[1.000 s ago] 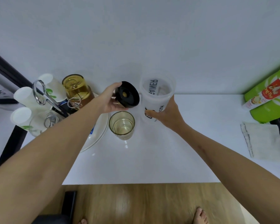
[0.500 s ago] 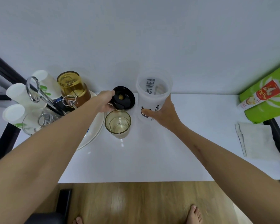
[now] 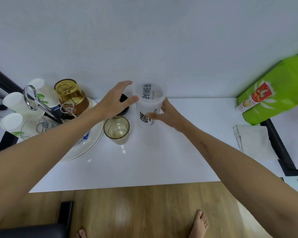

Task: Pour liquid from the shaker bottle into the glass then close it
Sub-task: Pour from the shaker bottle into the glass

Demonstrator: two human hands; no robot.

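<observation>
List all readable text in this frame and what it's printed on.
"GAINER", seen reversed through the far wall of the translucent white plastic shaker bottle.
A large black logo and a vertical line starting "THE S" on the shaker's near side: partly covered by the right hand, not fully readable.
"ng Tho", partial red label on the white tube against the green bag; smaller print is blurred.
Green prints on the white paper cups: leaf-like marks, no legible words.

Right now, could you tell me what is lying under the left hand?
Under the left hand lies the black lid of the shaker bottle, on the white table. Only its right edge shows; the hand covers the rest, so whether the fingers touch it cannot be seen.
</observation>
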